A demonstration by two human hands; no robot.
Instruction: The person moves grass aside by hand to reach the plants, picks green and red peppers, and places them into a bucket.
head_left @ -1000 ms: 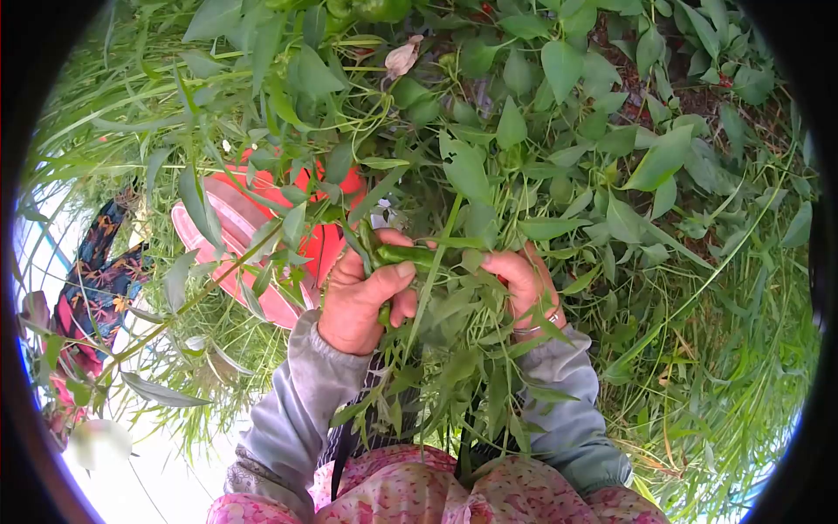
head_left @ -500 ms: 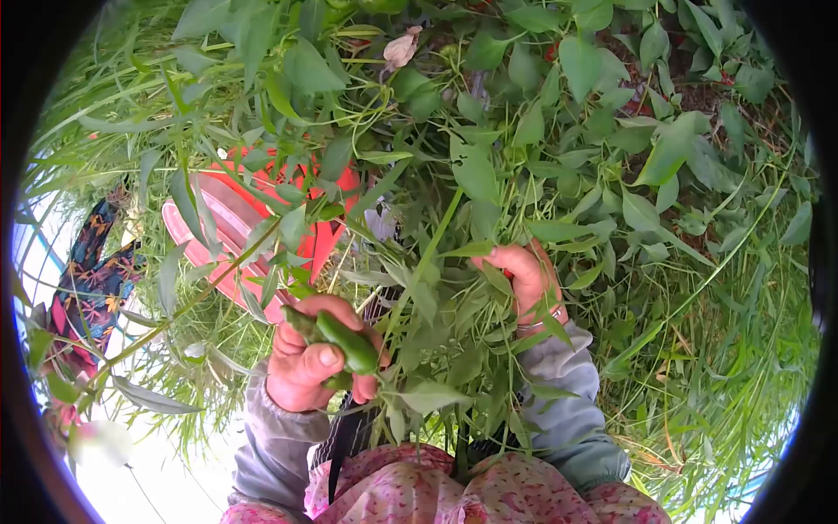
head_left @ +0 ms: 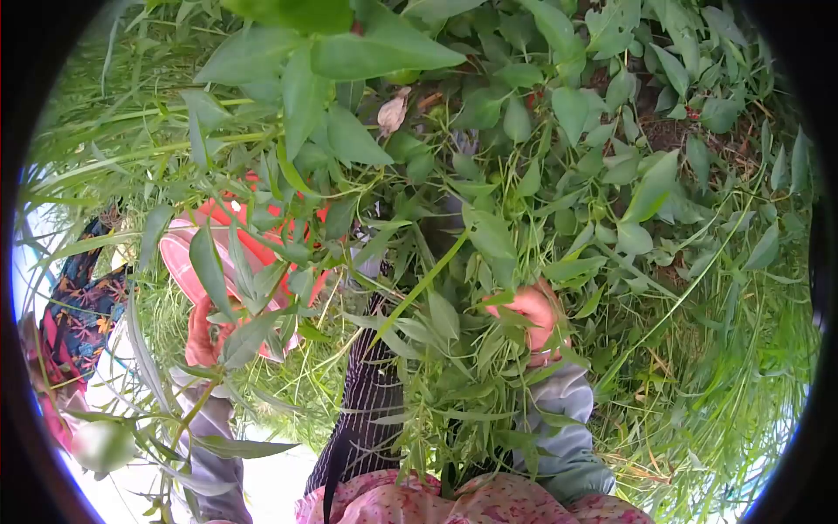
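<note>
- Plant (head_left: 524, 175): a leafy green bush that fills the middle and far part of the scene. Its stems and pointed leaves hang over both hands.
- Grass (head_left: 729, 393): long thin blades along the right side and near right, beside the plant.
- Basket (head_left: 177, 262): a red and pink plastic container at the left, tilted and largely screened by leaves. Its pale pink rim faces near left.
- Floral cloth (head_left: 410, 502): pink patterned fabric at the near edge, below the plant.
- Striped cloth (head_left: 367, 402): a dark band with fine pale stripes. It runs from the near edge up into the leaves, between the two arms.
- Right sleeve (head_left: 567, 419): grey, rising from the near edge to the right hand.
- Left sleeve (head_left: 214, 428): grey, at the near left, below the basket.
- Patterned cloth (head_left: 74, 310): dark fabric with orange and blue print at the far left edge, well apart from the hands.
- Right hand (head_left: 534, 316): sunk in the plant right of centre, with leaves across the fingers. Whether it grips a stem cannot be told.
- Left hand (head_left: 202, 336): at the near rim of the basket and half hidden by leaves. Whether it is wide, narrow or holding anything cannot be told.
- Dry leaf (head_left: 391, 113): a pale, shrivelled scrap hanging high in the plant.
</note>
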